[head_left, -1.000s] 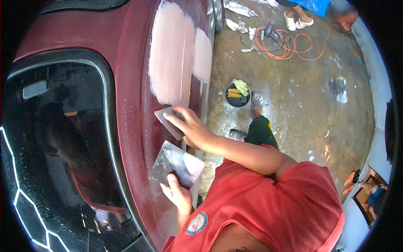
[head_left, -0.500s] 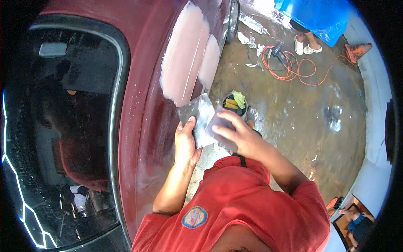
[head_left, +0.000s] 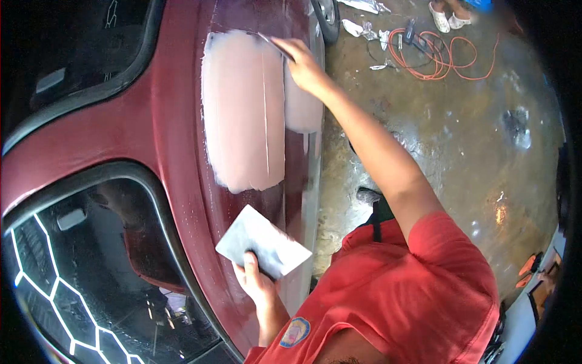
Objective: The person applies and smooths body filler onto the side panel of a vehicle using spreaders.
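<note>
My left hand (head_left: 260,286) grips a flat rectangular putty board (head_left: 267,239), thumb on top, with grey-white smears on its face. Up at the far end of a large pinkish body filler patch (head_left: 242,115), my right hand (head_left: 308,70) is closed on a thin putty spreader (head_left: 280,48), seen nearly edge-on. The spreader's edge is at the top right corner of the patch; whether it presses on the surface is hard to tell. The patch lies on a maroon car panel (head_left: 179,200), a thin ridge line running along it. Beside it is a smaller pale patch (head_left: 304,103).
Dark car windows (head_left: 115,242) lie to the left, a wheel (head_left: 327,18) at the top. On the wet floor (head_left: 461,158) sit a coiled orange cord (head_left: 424,70) and white scraps (head_left: 364,30). Another person's feet in white clogs (head_left: 441,18) stand at the top right.
My right hand has moved from beside the board, up and away, to the patch's far end with the spreader. The board has shifted lower in view, and the view has turned toward the car.
</note>
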### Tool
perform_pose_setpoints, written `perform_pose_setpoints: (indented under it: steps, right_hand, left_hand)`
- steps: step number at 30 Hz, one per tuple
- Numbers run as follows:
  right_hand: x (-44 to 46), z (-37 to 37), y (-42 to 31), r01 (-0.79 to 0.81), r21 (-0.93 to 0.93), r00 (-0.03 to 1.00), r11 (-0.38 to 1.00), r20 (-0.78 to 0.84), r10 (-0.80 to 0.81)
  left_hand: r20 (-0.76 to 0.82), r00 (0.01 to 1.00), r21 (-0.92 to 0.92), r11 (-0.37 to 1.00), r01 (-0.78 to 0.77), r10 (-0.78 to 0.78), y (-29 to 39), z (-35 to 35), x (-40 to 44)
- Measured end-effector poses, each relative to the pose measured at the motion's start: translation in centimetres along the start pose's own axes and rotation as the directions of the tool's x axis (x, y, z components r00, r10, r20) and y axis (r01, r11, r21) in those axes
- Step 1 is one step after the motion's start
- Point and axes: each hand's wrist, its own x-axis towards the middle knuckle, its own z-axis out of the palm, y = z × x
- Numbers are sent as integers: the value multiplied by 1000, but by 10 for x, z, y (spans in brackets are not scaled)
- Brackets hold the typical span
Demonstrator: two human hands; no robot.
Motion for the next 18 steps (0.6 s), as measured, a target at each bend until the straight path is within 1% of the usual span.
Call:
perform_pose_setpoints:
  steps: [1, 4, 5, 7, 8, 11, 12, 14, 16, 18]
  right_hand:
    - [11, 2, 6, 23, -6, 1000, 1000, -19, -23]
    - [31, 6, 15, 41, -48, 998, 998, -38, -43]
    - [34, 8, 15, 19, -55, 1000, 998, -14, -20]
    - [32, 10, 10, -8, -2, 1000, 1000, -2, 8]
    - [27, 11, 5, -21, 23, 1000, 1000, 5, 21]
    - [-10, 13, -11, 25, -56, 999, 998, 33, -23]
    - [-27, 18, -15, 80, -75, 997, 994, 27, -78]
    - [-72, 24, -42, 1, -33, 998, 999, 61, 1]
    - [-124, 34, -72, -45, -90, 998, 995, 48, 49]
    - [-172, 38, -102, -149, -82, 972, 985, 169, 161]
  left_hand:
    - [22, 999, 9, 1000, 26, -26, 0, -4, -3]
    - [-23, 994, -51, 994, 101, -103, -15, -15, -8]
    - [-12, 995, -43, 994, 101, -102, -20, -16, -6]
    - [9, 995, -23, 995, 101, -100, -23, -20, -6]
    - [21, 995, -30, 994, 103, -102, -24, -24, -6]
    - [50, 992, -55, 992, 115, -113, -27, -29, -6]
    - [52, 991, -59, 990, 125, -122, -26, -29, -7]
    - [54, 990, -62, 990, 130, -127, -28, -36, -8]
    - [55, 991, -55, 991, 125, -122, -34, -49, -8]
    - [-9, 997, 39, 996, 78, -78, -34, -52, -10]
